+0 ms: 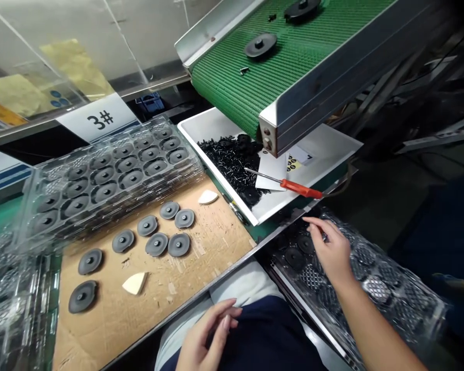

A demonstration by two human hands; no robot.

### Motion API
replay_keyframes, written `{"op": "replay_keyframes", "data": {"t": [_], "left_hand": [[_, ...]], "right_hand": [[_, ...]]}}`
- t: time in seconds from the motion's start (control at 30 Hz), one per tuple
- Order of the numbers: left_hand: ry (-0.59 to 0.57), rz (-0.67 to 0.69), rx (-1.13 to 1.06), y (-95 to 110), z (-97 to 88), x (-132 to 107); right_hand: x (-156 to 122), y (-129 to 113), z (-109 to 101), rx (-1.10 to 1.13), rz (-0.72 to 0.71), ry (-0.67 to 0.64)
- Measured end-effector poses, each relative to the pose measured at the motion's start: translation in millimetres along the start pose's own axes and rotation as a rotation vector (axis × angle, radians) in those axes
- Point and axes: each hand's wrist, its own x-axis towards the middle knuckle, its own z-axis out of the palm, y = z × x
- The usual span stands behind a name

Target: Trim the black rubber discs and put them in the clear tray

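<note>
My right hand (330, 250) hangs over a clear plastic blister tray (375, 288) at the lower right, its fingertips at the tray's dark round parts. One such part, a black disc (295, 257), sits in a pocket near the hand. I cannot see anything held in those fingers. My left hand (209, 335) rests on my lap (266, 335), fingers loosely apart and empty. Further left, several grey discs with centre studs (156, 244) lie on a cardboard sheet (201, 257), out of reach of neither hand's fingertips by touch.
A stack of clear trays with discs (112, 180) stands at the left. Above it runs a green conveyor belt (263, 67) carrying discs. Below the belt's end, a white bin (216, 129) holds black small parts and a red-handled screwdriver (301, 186). Cream wedge pieces (134, 283) lie on the cardboard.
</note>
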Motion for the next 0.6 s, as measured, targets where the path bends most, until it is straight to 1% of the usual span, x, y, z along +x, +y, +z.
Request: {"op": "replay_keyframes", "data": {"t": [0.03,0.1,0.17,0.23,0.3,0.4,0.5,0.6], "left_hand": [[-0.003,0.011,0.005,-1,-1.2,0],[-0.002,0.028,0.011,-2,-4.7,0],[0.004,0.044,0.01,-5,-9.8,-3],[0.012,0.062,0.0,-11,-16.2,-7],[0.028,0.079,-0.011,-19,-23.3,-12],[0.062,0.09,-0.04,-35,-33.8,-18],[0.076,0.081,-0.074,-50,-43.2,-22],[0.063,0.062,-0.098,-58,-51.1,-23]], "right_hand": [[7,-22,-8,0.014,-0.094,-0.002],[29,-64,-17,0.009,-0.279,-0.086],[57,-97,-14,-0.054,-0.437,-0.245],[86,-119,1,-0.148,-0.495,-0.364],[107,-130,19,-0.253,-0.483,-0.43],[120,-135,38,-0.383,-0.468,-0.457],[118,-135,41,-0.459,-0.449,-0.417],[113,-134,36,-0.495,-0.362,-0.331]]}}
